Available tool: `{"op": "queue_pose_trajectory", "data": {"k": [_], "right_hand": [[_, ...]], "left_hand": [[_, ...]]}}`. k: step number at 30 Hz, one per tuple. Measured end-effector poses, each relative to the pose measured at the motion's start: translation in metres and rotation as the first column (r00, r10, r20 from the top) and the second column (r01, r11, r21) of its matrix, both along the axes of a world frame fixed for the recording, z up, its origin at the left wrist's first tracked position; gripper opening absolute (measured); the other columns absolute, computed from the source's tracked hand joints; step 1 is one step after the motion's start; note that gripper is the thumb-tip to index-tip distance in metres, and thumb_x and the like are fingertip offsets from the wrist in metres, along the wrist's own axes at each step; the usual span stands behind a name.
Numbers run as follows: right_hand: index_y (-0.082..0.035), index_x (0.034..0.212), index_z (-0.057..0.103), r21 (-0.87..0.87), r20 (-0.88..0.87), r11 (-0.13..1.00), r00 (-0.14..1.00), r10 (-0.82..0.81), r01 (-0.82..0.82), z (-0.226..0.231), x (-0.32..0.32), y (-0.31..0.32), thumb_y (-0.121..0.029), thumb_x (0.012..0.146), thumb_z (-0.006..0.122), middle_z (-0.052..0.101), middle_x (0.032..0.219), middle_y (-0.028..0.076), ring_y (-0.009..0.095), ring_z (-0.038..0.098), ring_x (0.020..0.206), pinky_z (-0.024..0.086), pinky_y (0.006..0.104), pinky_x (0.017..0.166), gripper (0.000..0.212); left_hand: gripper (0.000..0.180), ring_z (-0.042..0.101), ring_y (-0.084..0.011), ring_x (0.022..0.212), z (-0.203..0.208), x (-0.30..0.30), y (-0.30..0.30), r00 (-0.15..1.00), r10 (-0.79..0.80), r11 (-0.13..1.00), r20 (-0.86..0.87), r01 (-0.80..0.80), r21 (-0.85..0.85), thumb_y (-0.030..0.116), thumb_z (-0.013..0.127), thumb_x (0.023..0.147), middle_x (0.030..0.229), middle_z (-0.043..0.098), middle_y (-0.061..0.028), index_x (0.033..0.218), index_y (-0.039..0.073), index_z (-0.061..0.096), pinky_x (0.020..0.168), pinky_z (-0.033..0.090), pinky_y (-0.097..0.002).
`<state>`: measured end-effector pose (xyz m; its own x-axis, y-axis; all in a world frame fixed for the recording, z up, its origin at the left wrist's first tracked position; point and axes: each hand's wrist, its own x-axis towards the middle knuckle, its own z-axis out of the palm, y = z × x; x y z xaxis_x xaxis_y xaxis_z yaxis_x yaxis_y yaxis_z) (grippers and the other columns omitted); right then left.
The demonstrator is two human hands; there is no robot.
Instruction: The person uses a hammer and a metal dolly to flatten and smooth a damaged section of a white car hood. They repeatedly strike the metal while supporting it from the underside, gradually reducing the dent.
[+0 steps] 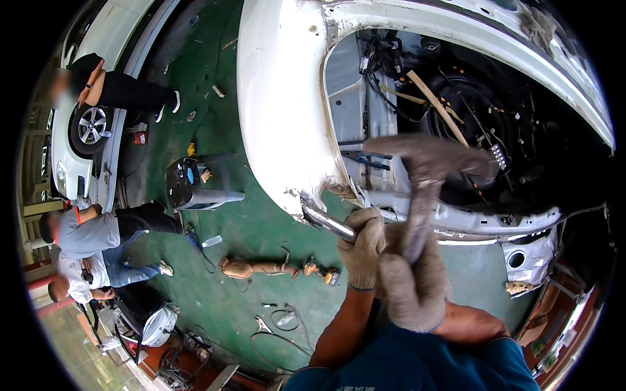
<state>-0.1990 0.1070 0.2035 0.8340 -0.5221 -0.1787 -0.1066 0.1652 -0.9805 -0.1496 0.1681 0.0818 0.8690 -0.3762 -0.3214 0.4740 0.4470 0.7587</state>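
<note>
My left hand (360, 257), in a grey-beige work glove, is closed around a shiny metal bar (331, 223). The bar's far end meets the torn lower corner of a white car body panel (280, 117). Close beside it, my gloved right hand (415, 287) grips the handle of a worn, rusty hammer (425, 189). The hammer's head is raised in front of the car's open rear compartment (372, 124), hiding part of its edge. Both forearms come up from the lower edge of the view.
A wooden stick (437, 107) and loose wiring lie inside the compartment. On the green floor are a black stool (195, 182), a rusty exhaust-like part (257, 268), a cordless power tool (319, 270) and cables (261, 335). Several people stand at the left near another white car (72, 156).
</note>
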Motion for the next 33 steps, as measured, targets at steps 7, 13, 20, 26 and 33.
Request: {"op": "queue_pose_trajectory", "data": {"k": [7,13,20,26,33], "right_hand": [[0.007,0.135,0.048,0.121,-0.119,0.986,0.985,0.129,-0.114,0.004,0.002,-0.002,-0.021,0.106,0.06,0.069,0.1,0.025,0.025,0.073,0.074,0.058,0.0367,0.066,0.042],[0.008,0.122,0.049,-0.057,-0.271,0.982,0.95,0.157,-0.179,0.002,0.007,0.015,-0.025,0.106,0.061,0.068,0.092,0.027,0.035,0.073,0.081,0.058,0.043,0.072,0.039],[0.003,0.124,0.054,0.13,0.038,0.984,0.991,-0.125,0.119,0.005,0.007,0.01,-0.026,0.106,0.061,0.067,0.082,0.017,0.027,0.069,0.065,0.056,0.04,0.061,0.035],[0.006,0.133,0.047,-0.177,-0.186,0.968,0.972,0.144,-0.177,-0.017,0.014,0.016,-0.022,0.1,0.067,0.06,0.11,0.025,0.037,0.066,0.072,0.056,0.0417,0.065,0.047],[0.011,0.152,0.033,-0.436,-0.099,0.887,0.988,0.116,-0.148,-0.009,-0.005,0.01,-0.023,0.096,0.072,0.059,0.105,0.038,0.048,0.069,0.076,0.054,0.0476,0.053,0.077]], "left_hand": [[0.023,0.068,-0.0171,0.087,0.005,0.006,0.0,0.998,0.02,0.947,-0.057,0.0,0.321,0.013,0.064,0.101,0.104,0.069,-0.0085,0.117,-0.003,0.067,0.075,0.057,-0.0306],[0.032,0.068,-0.0185,0.084,-0.004,0.011,0.017,0.971,-0.143,0.988,-0.192,0.15,0.023,0.013,0.068,0.098,0.102,0.068,-0.013,0.121,-0.008,0.064,0.075,0.057,-0.0314],[0.036,0.069,-0.0173,0.09,-0.011,0.009,0.01,0.983,-0.104,0.977,-0.149,0.129,0.17,0.016,0.074,0.097,0.096,0.07,-0.0097,0.117,-0.011,0.063,0.081,0.057,-0.0305],[0.039,0.069,-0.0227,0.088,0.112,-0.01,-0.076,0.768,0.63,0.771,-0.118,-0.636,-0.025,0.022,0.065,0.102,0.115,0.067,-0.0164,0.128,-0.008,0.061,0.08,0.059,-0.0327],[0.022,0.068,-0.0156,0.091,-0.012,0.018,0.013,0.971,-0.233,0.938,0.054,0.21,0.275,0.013,0.063,0.101,0.102,0.07,-0.0078,0.117,-0.002,0.069,0.077,0.057,-0.0301]]}}
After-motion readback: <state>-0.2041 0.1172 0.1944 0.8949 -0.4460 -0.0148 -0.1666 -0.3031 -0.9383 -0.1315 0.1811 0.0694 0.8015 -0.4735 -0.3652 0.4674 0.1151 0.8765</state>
